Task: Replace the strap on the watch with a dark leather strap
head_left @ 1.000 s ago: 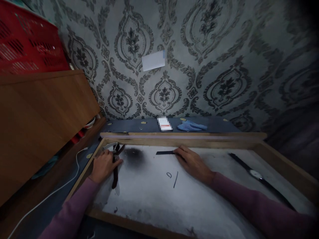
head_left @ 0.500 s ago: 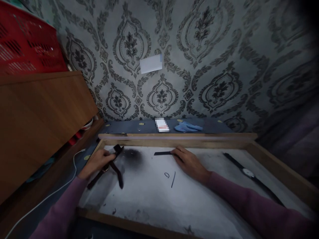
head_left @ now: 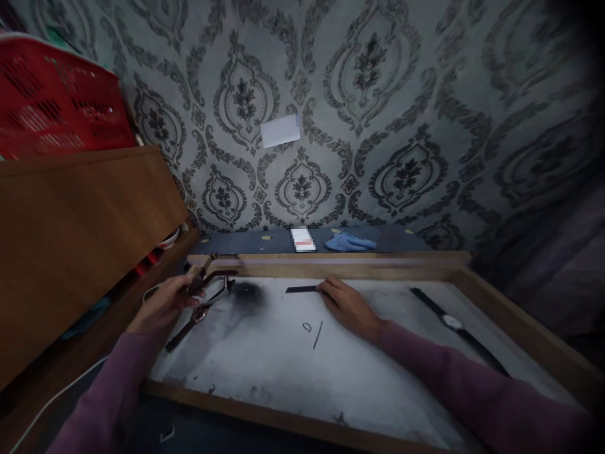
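My left hand (head_left: 165, 302), at the left end of a shallow wooden tray (head_left: 331, 263), is closed on a dark brown watch strap (head_left: 220, 273), which is raised and curved into a loop. Just beneath lies another dark strap with a rose-gold metal part (head_left: 189, 326); whether the two are joined I cannot tell. My right hand (head_left: 350, 307) rests on the tray's white floor, its fingers pinching the end of a flat dark strip (head_left: 301, 289). A watch with a white dial and black strap (head_left: 452, 322) lies stretched out to the right.
Behind the tray lie a blue cloth (head_left: 350, 242) and a small blurred white packet (head_left: 303, 239). A wooden cabinet (head_left: 85, 233) with a red basket (head_left: 66, 101) stands at the left. A white cable (head_left: 61, 394) runs beside the tray. Patterned wallpaper closes off the back.
My left hand has turned and lifted the brown strap, which now curves up toward the tray's back edge. The right hand keeps its hold on the dark strip. The view has shifted slightly.
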The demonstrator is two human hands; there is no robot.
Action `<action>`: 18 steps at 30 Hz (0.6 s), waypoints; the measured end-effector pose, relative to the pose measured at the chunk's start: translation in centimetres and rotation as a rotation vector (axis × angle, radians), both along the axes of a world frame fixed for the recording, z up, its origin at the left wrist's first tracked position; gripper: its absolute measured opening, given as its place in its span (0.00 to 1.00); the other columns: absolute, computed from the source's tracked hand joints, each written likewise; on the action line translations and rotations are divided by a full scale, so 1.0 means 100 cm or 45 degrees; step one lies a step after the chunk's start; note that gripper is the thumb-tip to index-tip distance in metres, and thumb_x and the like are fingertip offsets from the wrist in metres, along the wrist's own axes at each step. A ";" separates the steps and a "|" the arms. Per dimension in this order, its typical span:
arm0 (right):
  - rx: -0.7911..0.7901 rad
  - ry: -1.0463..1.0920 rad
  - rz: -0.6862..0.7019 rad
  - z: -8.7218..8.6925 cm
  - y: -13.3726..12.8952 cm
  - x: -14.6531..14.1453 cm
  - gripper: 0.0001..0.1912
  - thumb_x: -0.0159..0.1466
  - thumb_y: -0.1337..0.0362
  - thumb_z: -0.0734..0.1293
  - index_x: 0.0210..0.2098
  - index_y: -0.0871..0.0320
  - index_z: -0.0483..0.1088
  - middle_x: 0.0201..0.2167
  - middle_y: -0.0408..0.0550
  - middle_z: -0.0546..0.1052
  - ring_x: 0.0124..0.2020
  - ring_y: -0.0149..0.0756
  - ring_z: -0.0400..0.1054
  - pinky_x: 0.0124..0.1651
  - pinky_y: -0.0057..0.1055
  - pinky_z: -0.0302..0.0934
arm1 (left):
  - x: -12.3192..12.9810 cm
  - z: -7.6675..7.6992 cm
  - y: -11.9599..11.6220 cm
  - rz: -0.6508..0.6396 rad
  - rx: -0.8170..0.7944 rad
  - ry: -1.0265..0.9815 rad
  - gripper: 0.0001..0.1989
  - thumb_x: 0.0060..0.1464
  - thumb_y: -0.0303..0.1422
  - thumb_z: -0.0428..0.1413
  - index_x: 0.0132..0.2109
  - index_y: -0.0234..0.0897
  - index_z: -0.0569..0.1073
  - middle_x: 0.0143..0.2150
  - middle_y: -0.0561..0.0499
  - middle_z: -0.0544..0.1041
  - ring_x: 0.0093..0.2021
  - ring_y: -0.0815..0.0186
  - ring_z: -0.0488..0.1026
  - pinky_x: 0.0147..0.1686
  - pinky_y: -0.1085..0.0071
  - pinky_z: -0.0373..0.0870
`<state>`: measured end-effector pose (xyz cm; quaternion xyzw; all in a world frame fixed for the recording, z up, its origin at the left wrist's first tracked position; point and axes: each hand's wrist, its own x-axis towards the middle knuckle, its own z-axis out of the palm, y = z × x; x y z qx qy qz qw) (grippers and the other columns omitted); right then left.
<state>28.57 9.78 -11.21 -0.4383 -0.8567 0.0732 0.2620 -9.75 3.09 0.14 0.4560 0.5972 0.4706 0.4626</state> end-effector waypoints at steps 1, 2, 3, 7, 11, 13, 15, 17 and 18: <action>-0.002 0.002 0.002 0.000 0.000 0.000 0.11 0.66 0.72 0.57 0.41 0.60 0.69 0.38 0.53 0.71 0.39 0.40 0.68 0.43 0.35 0.63 | 0.009 -0.003 -0.002 -0.045 -0.030 0.030 0.13 0.45 0.39 0.58 0.34 0.34 0.71 0.30 0.49 0.76 0.24 0.67 0.72 0.22 0.75 0.69; -0.003 0.003 0.005 0.001 0.000 0.000 0.11 0.65 0.72 0.57 0.41 0.60 0.69 0.38 0.53 0.71 0.39 0.40 0.68 0.43 0.35 0.62 | 0.019 -0.008 -0.003 -0.094 -0.061 0.066 0.14 0.43 0.41 0.58 0.33 0.34 0.70 0.29 0.50 0.76 0.23 0.68 0.71 0.20 0.75 0.67; -0.003 0.005 0.007 0.001 -0.001 -0.001 0.11 0.65 0.72 0.57 0.41 0.60 0.69 0.38 0.53 0.71 0.39 0.40 0.67 0.43 0.35 0.62 | 0.030 -0.015 -0.004 -0.152 -0.091 0.109 0.16 0.42 0.42 0.59 0.32 0.34 0.70 0.27 0.52 0.74 0.22 0.68 0.71 0.19 0.76 0.66; 0.002 -0.003 -0.016 0.002 -0.004 -0.002 0.11 0.65 0.74 0.57 0.41 0.61 0.69 0.39 0.53 0.71 0.40 0.39 0.67 0.44 0.34 0.62 | 0.074 -0.041 -0.005 -0.428 -0.189 0.354 0.15 0.38 0.41 0.61 0.23 0.34 0.69 0.19 0.54 0.70 0.20 0.67 0.68 0.19 0.75 0.62; 0.010 -0.045 -0.032 0.005 -0.007 -0.001 0.10 0.65 0.75 0.58 0.40 0.60 0.69 0.40 0.51 0.71 0.41 0.37 0.67 0.44 0.31 0.61 | 0.098 -0.047 -0.004 -0.538 -0.081 0.620 0.13 0.40 0.41 0.61 0.23 0.35 0.71 0.18 0.56 0.70 0.22 0.66 0.66 0.22 0.73 0.59; 0.012 -0.069 -0.049 0.006 -0.008 -0.001 0.10 0.65 0.75 0.59 0.40 0.60 0.69 0.39 0.50 0.71 0.41 0.37 0.67 0.44 0.30 0.60 | 0.097 -0.045 -0.002 -0.572 -0.002 0.726 0.14 0.44 0.44 0.59 0.28 0.35 0.74 0.23 0.53 0.75 0.26 0.62 0.70 0.26 0.71 0.61; 0.011 -0.087 -0.067 0.008 -0.009 0.000 0.10 0.65 0.75 0.59 0.40 0.60 0.69 0.39 0.50 0.71 0.41 0.37 0.66 0.43 0.30 0.60 | 0.088 -0.046 0.004 -0.593 0.151 0.993 0.17 0.50 0.47 0.54 0.31 0.36 0.76 0.28 0.50 0.78 0.32 0.58 0.73 0.31 0.69 0.65; 0.009 -0.097 -0.077 0.010 -0.010 0.000 0.10 0.65 0.75 0.59 0.40 0.60 0.69 0.38 0.50 0.71 0.41 0.37 0.66 0.42 0.29 0.59 | 0.073 -0.050 0.013 -0.554 0.221 1.094 0.20 0.52 0.49 0.50 0.33 0.37 0.76 0.32 0.48 0.80 0.36 0.55 0.75 0.34 0.67 0.67; 0.007 -0.100 -0.080 0.010 -0.011 -0.001 0.10 0.65 0.76 0.59 0.40 0.60 0.69 0.38 0.50 0.71 0.41 0.37 0.66 0.42 0.29 0.59 | 0.063 -0.053 0.017 -0.496 0.240 1.132 0.20 0.51 0.50 0.50 0.32 0.38 0.76 0.30 0.47 0.80 0.34 0.55 0.75 0.33 0.67 0.67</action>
